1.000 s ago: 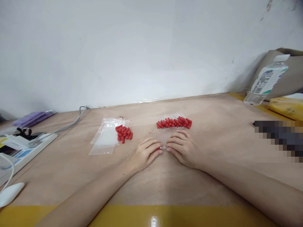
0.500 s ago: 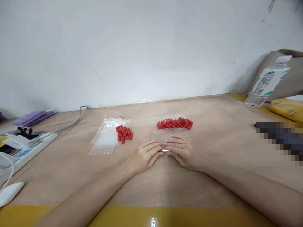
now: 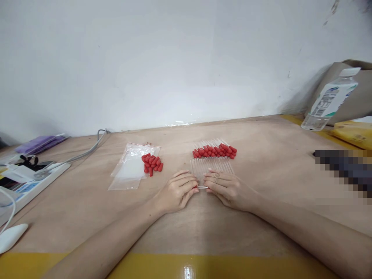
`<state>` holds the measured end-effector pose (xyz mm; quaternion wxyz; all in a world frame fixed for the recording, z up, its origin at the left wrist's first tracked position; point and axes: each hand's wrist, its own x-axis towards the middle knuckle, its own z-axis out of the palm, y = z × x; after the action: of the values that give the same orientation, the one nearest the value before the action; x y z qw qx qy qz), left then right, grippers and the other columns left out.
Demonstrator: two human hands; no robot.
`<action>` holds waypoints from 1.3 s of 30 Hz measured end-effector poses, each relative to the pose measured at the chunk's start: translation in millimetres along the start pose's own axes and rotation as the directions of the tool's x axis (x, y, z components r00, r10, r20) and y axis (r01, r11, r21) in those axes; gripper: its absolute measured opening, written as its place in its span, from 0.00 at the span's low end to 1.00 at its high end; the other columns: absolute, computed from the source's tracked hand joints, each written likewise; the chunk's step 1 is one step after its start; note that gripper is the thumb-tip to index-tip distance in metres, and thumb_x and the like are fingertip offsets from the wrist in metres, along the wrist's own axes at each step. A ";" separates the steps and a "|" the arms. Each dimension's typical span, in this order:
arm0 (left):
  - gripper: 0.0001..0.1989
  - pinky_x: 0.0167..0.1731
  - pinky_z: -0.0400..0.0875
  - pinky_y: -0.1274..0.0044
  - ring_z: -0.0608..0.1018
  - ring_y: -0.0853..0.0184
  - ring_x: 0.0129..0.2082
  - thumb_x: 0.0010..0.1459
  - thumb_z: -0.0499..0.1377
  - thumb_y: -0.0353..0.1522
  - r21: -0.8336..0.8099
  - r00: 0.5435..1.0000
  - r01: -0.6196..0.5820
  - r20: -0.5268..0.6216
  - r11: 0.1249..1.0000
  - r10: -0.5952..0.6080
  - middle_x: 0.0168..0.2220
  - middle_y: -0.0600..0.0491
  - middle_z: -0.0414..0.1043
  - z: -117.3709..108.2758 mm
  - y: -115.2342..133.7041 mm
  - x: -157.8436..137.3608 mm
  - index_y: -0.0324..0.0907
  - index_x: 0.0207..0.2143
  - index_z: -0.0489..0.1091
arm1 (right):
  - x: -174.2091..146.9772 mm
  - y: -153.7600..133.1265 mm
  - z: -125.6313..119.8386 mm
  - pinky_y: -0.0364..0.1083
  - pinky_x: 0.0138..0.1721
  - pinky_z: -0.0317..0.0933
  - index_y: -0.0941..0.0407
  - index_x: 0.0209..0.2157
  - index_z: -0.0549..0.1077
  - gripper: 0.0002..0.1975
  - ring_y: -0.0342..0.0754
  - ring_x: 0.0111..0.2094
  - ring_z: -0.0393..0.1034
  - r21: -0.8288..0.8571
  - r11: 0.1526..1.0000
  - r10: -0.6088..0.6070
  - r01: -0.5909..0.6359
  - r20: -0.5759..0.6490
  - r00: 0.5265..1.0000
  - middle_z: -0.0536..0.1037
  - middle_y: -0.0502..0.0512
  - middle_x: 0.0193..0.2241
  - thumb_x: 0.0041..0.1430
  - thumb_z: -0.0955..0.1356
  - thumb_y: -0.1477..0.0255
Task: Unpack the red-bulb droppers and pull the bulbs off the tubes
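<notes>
My left hand [image 3: 178,192] is closed in a pinch on a red rubber bulb, of which only a small bit shows at the fingertips. Opposite it, the fingers of my right hand [image 3: 228,188] grip a thin clear dropper tube [image 3: 202,187] that spans the gap between both hands, its left end at the bulb. Just behind my hands lies a row of clear tubes [image 3: 197,167], partly covered by my fingers. Beyond that row, droppers with red bulbs [image 3: 214,151] lie side by side, tubes pointing to the wall. Loose red bulbs [image 3: 152,164] form a pile left of my hands.
Clear zip bags [image 3: 126,170] lie under and beside the loose bulbs. At the left are a power strip [image 3: 43,186], a grey cable [image 3: 87,152] and a purple packet [image 3: 40,143]. A plastic bottle [image 3: 331,100] and a yellow packet [image 3: 354,131] are at the right.
Both hands keep their hold and have barely moved. The right hand has turned slightly, so that a ring on it shows more clearly. The view has shifted a little.
</notes>
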<state>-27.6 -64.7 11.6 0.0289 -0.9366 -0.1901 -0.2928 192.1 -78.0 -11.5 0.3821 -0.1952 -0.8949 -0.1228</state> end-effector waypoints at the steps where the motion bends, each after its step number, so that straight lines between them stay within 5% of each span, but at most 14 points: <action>1: 0.07 0.50 0.64 0.71 0.75 0.69 0.40 0.58 0.52 0.28 -0.004 1.000 -0.002 0.001 1.000 0.002 0.38 0.51 0.74 -0.4 -0.4 -0.4 0.40 0.39 0.67 | -0.2 0.2 -0.4 0.50 0.54 0.60 0.61 0.41 0.68 0.10 0.46 0.46 0.67 -0.012 1.000 -0.012 0.012 -0.005 1.000 0.75 0.59 0.40 0.57 0.62 0.79; 12: 0.05 0.46 0.67 0.72 0.75 0.68 0.39 0.58 0.54 0.29 0.001 0.999 0.009 -0.037 1.000 -0.009 0.37 0.51 0.75 -4.6 -5.3 -7.1 0.40 0.37 0.68 | -4.5 3.7 -12.7 0.53 0.55 0.58 0.63 0.46 0.67 0.14 0.49 0.52 0.62 -0.089 0.991 -0.097 0.097 0.008 0.995 0.74 0.60 0.44 0.58 0.61 0.80; 15: 0.05 0.42 0.68 0.72 0.75 0.67 0.38 0.58 0.54 0.29 0.101 0.974 0.182 -0.153 0.978 -0.165 0.36 0.52 0.75 -19.6 -21.9 -18.7 0.42 0.35 0.69 | -10.8 16.1 -21.9 0.53 0.49 0.62 0.58 0.46 0.68 0.15 0.49 0.48 0.65 -0.096 0.995 0.028 -0.034 -0.061 0.998 0.74 0.58 0.42 0.58 0.60 0.79; 19: 0.08 0.34 0.70 0.73 0.73 0.66 0.35 0.58 0.53 0.32 0.143 0.868 0.433 -0.332 0.890 -0.369 0.34 0.51 0.70 -40.0 -45.3 -29.4 0.44 0.37 0.70 | -15.2 32.2 -27.5 0.48 0.34 0.61 0.56 0.43 0.71 0.11 0.46 0.31 0.67 -0.239 0.910 0.310 -0.339 -0.151 0.939 0.74 0.53 0.26 0.58 0.63 0.73; 24: 0.13 0.34 0.70 0.74 0.72 0.69 0.35 0.60 0.47 0.30 0.117 0.796 0.576 -0.307 0.809 -0.522 0.38 0.49 0.61 -43.5 -52.7 -28.4 0.46 0.45 0.66 | -11.3 34.5 -20.2 0.48 0.34 0.56 0.59 0.44 0.70 0.14 0.47 0.31 0.65 -0.285 0.823 0.477 -0.492 -0.124 0.870 0.72 0.54 0.27 0.58 0.60 0.75; 28: 0.15 0.34 0.69 0.73 0.71 0.66 0.34 0.57 0.50 0.29 0.263 0.809 0.583 -0.275 0.768 -0.520 0.38 0.49 0.63 -40.1 -50.5 -23.3 0.43 0.48 0.61 | -6.2 31.0 -15.1 0.47 0.37 0.55 0.59 0.37 0.68 0.08 0.46 0.31 0.66 -0.175 0.815 0.531 -0.552 -0.152 0.833 0.73 0.53 0.27 0.55 0.61 0.75; 34: 0.06 0.34 0.64 0.69 0.70 0.61 0.33 0.57 0.51 0.31 0.579 0.922 0.374 -0.152 0.724 -0.355 0.30 0.49 0.70 -32.1 -58.0 -18.9 0.41 0.35 0.66 | -3.1 28.9 -12.4 0.47 0.36 0.54 0.57 0.28 0.68 0.07 0.47 0.30 0.65 -0.175 0.855 0.475 -0.489 -0.117 0.872 0.73 0.53 0.25 0.56 0.60 0.76; 39: 0.08 0.37 0.61 0.69 0.69 0.62 0.32 0.57 0.52 0.33 0.627 0.942 0.304 -0.086 0.717 -0.324 0.30 0.50 0.70 -26.4 -64.1 -20.5 0.43 0.31 0.69 | -3.6 26.0 -12.0 0.48 0.37 0.53 0.57 0.31 0.71 0.06 0.47 0.31 0.64 -0.167 0.881 0.441 -0.442 -0.044 0.896 0.75 0.53 0.28 0.55 0.63 0.73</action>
<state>-81.2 -16.7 18.3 0.2886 -0.8303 -0.4335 -0.1984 213.6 -60.1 -4.2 0.3837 -0.4258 -0.8120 -0.1104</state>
